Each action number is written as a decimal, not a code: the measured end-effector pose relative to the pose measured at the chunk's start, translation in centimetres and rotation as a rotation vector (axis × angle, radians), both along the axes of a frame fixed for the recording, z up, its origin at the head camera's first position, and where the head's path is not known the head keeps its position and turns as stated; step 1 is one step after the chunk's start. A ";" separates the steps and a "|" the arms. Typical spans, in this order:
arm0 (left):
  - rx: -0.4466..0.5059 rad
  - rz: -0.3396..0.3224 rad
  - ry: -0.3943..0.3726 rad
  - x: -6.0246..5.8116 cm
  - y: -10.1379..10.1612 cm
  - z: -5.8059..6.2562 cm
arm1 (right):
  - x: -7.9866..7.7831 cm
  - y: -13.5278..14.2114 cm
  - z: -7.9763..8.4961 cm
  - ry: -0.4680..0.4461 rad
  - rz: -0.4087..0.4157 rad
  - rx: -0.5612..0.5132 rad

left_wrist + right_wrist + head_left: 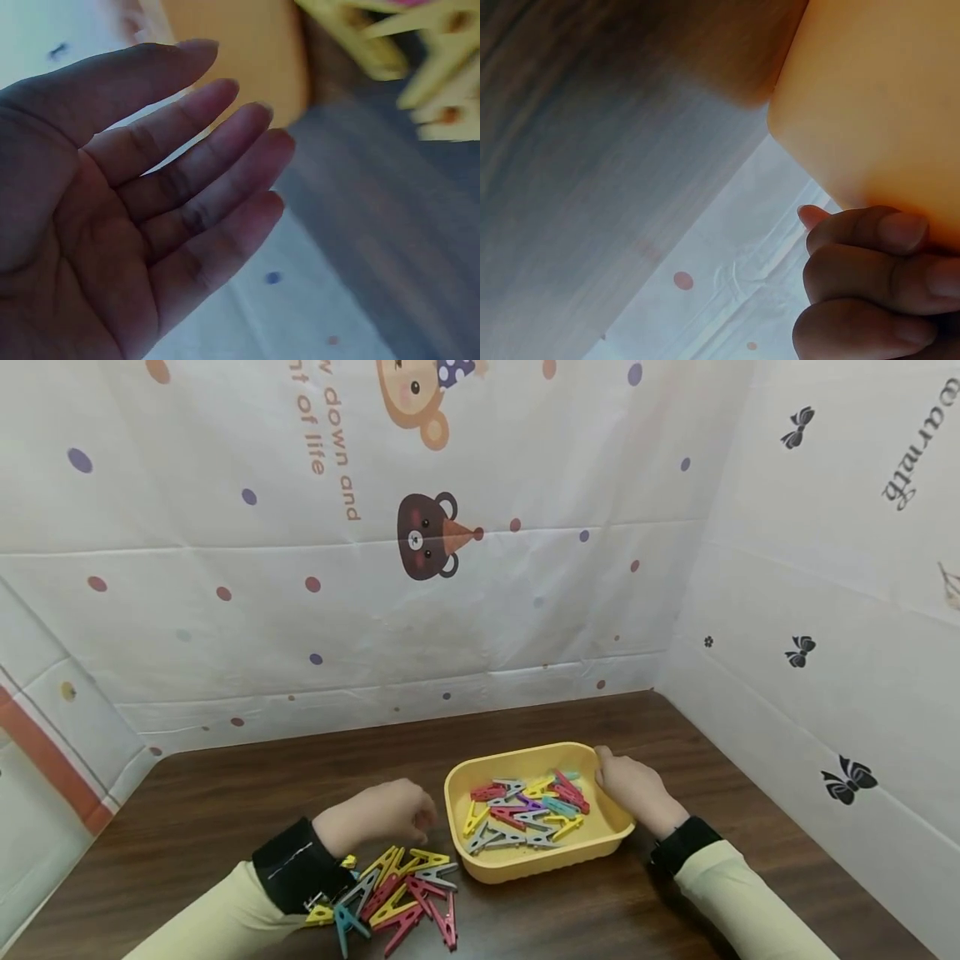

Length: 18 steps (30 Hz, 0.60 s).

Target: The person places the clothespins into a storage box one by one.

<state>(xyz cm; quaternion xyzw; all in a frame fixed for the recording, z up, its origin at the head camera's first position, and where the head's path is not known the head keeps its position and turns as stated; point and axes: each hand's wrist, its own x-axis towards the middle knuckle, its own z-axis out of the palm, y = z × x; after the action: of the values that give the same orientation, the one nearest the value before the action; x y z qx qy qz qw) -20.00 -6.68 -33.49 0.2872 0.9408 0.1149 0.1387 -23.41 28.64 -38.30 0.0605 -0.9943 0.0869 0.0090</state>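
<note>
A yellow plastic basket [517, 872] stands on the table with many clothespins [525, 810] in red, yellow, grey, blue and purple lying in it. My right hand [633, 785] holds the basket at its right rim; in the right wrist view its curled fingers [870, 262] lie against the outer wall. On the other side, my left hand [382, 814] hovers left of the basket, above a loose pile of clothespins [397, 893]. Its palm faces the left wrist camera, fingers [217, 165] loosely bent and holding nothing. Part of the pile is hidden behind the left wrist.
The brown wooden table [285, 777] runs back to a white printed sheet [360, 627] hung behind it. Another such sheet [750, 710] borders the right side. Dark bands [303, 864] wrap both wrists over pale sleeves.
</note>
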 end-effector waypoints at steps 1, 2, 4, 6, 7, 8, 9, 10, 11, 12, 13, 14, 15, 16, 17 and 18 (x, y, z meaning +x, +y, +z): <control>-0.016 0.002 -0.006 0.0 -0.1 -0.5 | 0.0 0.0 0.0 0.000 0.000 0.001; -0.030 -0.001 -0.012 -0.1 -0.1 -1.0 | 0.0 0.0 0.0 -0.001 -0.001 0.002; -0.054 -0.017 -0.010 -0.2 0.0 -1.7 | 0.0 0.0 0.1 0.001 -0.003 0.002; -0.065 -0.028 -0.015 -0.3 0.3 -2.3 | -0.1 0.0 0.1 -0.001 -0.006 0.005; -0.067 -0.038 -0.014 -0.3 0.5 -2.5 | 0.0 0.0 0.1 -0.002 -0.006 0.004; -0.071 -0.044 -0.014 -0.3 0.6 -2.7 | 0.0 -0.1 0.1 -0.005 -0.007 0.005; -0.075 -0.049 -0.011 -0.3 0.8 -2.8 | 0.0 -0.1 0.2 -0.007 -0.005 0.004; -0.080 -0.050 -0.012 -0.3 0.9 -2.9 | 0.0 -0.1 0.2 -0.010 -0.007 0.004; -0.082 -0.049 -0.016 -0.3 1.0 -2.9 | -0.1 -0.1 0.2 -0.012 -0.005 0.005; -0.086 -0.048 -0.018 -0.3 1.1 -2.9 | -0.1 -0.1 0.2 -0.014 -0.004 0.005; -0.088 -0.044 -0.023 -0.3 1.2 -2.9 | -0.1 -0.1 0.2 -0.016 -0.005 0.005; -0.092 -0.043 -0.026 -0.3 1.3 -2.9 | -0.1 -0.1 0.2 -0.019 -0.006 0.005; -0.094 -0.037 -0.032 -0.3 1.3 -2.9 | -0.2 0.0 0.2 -0.021 -0.007 0.005; -0.097 -0.033 -0.039 -0.3 1.3 -2.9 | -0.2 0.0 0.2 -0.023 -0.009 0.005; -0.099 -0.025 -0.046 -0.2 1.4 -2.9 | -0.3 0.0 0.1 -0.023 -0.010 0.007; -0.102 -0.018 -0.053 -0.2 1.4 -2.9 | -0.3 0.0 0.1 -0.023 -0.010 0.007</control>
<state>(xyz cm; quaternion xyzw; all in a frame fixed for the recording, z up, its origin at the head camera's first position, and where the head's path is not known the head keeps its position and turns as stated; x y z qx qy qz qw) -20.23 -5.30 -36.37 0.2849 0.9389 0.0731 0.1789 -23.74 28.60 -38.17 0.0545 -0.9949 0.0842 -0.0022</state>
